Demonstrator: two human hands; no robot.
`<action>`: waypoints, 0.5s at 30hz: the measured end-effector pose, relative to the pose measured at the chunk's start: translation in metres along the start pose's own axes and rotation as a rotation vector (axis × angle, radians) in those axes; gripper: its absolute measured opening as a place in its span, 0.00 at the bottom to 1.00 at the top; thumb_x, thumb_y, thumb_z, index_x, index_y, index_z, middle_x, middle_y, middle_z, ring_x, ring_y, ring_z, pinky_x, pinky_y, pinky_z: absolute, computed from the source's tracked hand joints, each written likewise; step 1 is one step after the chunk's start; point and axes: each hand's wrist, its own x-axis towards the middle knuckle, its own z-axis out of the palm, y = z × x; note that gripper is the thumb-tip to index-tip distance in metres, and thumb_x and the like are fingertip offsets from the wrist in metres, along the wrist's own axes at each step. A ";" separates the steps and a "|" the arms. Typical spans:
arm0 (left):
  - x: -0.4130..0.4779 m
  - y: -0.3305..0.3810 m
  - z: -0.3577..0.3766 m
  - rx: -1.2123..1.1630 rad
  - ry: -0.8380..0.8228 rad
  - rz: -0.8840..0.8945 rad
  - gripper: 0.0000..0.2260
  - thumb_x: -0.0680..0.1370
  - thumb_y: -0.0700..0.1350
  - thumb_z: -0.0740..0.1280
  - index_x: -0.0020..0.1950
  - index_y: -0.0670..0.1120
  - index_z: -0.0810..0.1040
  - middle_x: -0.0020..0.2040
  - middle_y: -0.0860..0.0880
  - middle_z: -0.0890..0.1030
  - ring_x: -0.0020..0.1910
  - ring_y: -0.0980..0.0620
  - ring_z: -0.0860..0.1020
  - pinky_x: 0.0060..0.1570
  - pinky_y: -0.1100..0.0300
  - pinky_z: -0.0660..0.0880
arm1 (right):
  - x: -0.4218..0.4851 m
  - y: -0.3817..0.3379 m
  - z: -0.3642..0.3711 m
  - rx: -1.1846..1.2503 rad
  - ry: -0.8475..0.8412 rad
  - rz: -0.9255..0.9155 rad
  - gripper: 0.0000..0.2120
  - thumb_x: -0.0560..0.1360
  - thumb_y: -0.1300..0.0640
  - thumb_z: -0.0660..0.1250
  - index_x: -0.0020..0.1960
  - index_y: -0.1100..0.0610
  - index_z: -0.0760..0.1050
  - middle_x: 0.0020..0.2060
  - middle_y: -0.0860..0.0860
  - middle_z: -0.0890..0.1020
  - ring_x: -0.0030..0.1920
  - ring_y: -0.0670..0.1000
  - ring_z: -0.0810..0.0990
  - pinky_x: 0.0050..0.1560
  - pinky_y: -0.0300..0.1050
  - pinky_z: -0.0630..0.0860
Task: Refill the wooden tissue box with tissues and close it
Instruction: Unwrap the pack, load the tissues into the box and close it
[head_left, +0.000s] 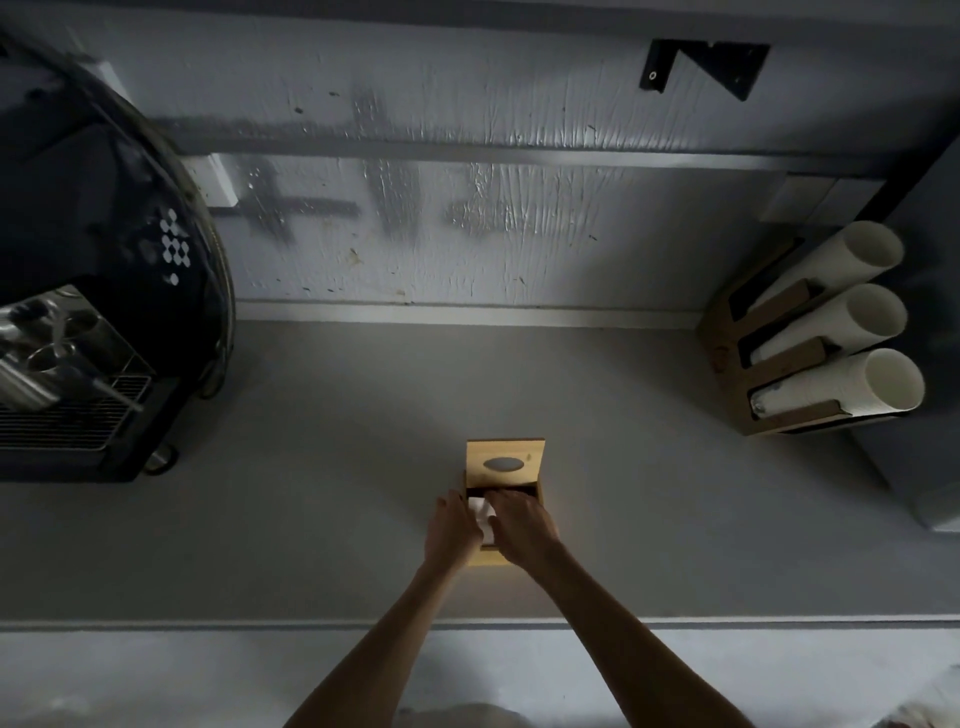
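Fingers (498, 500) of the right hand (521, 526) are bent down over the tissues (483, 512), tips reaching into the dark mouth of the box (487, 561). And the left hand (451, 526) is right there too, fingers curled in against the left side of the white wad, so both hands have the tissues between them. How tight that hold is, I can't tell from up here.

Where's the box? Out in the middle of the grey counter (311, 467), near the front edge, with its lid (505, 460) swung up and tipped away from the person, the oval slot facing us. The tissues sit in the near half of the opening and look to be partly above the rim. The far half looks dark and unfilled, though the hands hide much of it.

So, by my read, we're mid-refill. Opening is done and the tissues are going in, but they don't look seated yet. What's left: press the wad flat, perhaps feed a sheet toward the slot, take both hands out, and fold that lid down.

Off to the left stands a black coffee machine (88, 291). On the right are stacked cups (852, 317) in a rack, well apart from the action.
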 end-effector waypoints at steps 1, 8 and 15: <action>0.000 0.001 0.000 -0.001 -0.004 -0.006 0.15 0.78 0.44 0.62 0.62 0.39 0.68 0.62 0.39 0.73 0.60 0.39 0.74 0.55 0.51 0.72 | 0.004 0.000 -0.003 -0.005 -0.062 0.004 0.10 0.74 0.55 0.67 0.54 0.54 0.80 0.55 0.52 0.84 0.56 0.54 0.82 0.57 0.48 0.78; 0.009 0.002 -0.001 -0.174 -0.014 -0.114 0.21 0.76 0.55 0.63 0.61 0.41 0.70 0.60 0.38 0.75 0.60 0.38 0.75 0.55 0.50 0.74 | 0.040 -0.007 -0.017 0.009 -0.491 0.086 0.17 0.78 0.51 0.57 0.63 0.56 0.76 0.64 0.54 0.78 0.66 0.55 0.74 0.66 0.49 0.70; 0.010 -0.005 -0.009 -0.531 -0.137 -0.305 0.14 0.73 0.54 0.67 0.49 0.44 0.77 0.39 0.47 0.78 0.33 0.50 0.76 0.38 0.51 0.80 | 0.042 -0.018 -0.021 -0.099 -0.496 0.120 0.19 0.79 0.51 0.59 0.68 0.52 0.72 0.63 0.52 0.79 0.62 0.55 0.77 0.59 0.48 0.73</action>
